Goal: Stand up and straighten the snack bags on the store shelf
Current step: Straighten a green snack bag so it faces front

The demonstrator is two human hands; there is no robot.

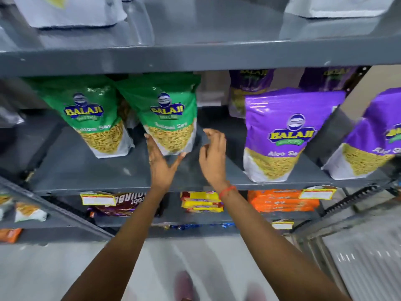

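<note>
Two green Balaji snack bags stand upright on the grey middle shelf (86, 170): one at the left (91, 118) and one at the centre (171, 118). My left hand (161, 164) lies flat against the lower left corner of the centre green bag, fingers spread, thumb under its bottom edge. My right hand (213, 157) hovers just right of that bag with loosely curled fingers, touching nothing. A purple Balaji bag (286, 133) stands to the right, another (373, 137) leans at the far right, and two more purple bags (249, 92) stand behind.
The grey shelf above (195, 59) overhangs the bags and carries white bag bottoms (71, 11). Below, a lower shelf holds brown (121, 203), yellow (201, 202) and orange packets (282, 200), with price tags on the edges. A perforated upright (347, 200) runs at right.
</note>
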